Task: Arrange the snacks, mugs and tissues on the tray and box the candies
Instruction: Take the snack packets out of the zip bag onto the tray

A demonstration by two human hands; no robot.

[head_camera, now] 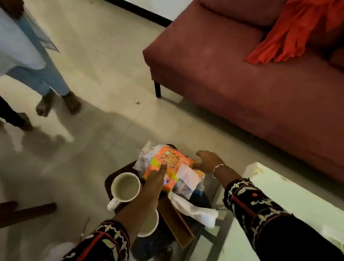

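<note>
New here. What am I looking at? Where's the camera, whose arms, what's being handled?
One picture, from a wide-angle camera worn on a person's head, looking forward and down. No robot: the two arms in patterned sleeves are the wearer's. The left hand presses on an orange snack packet; the right hand touches its far edge. Whether either has a firm grip is unclear. The packet sits on a dark tray with a white mug, a second mug half hidden under the left arm, and a white tissue. A red sofa stands behind; another person's legs are at left.
</note>
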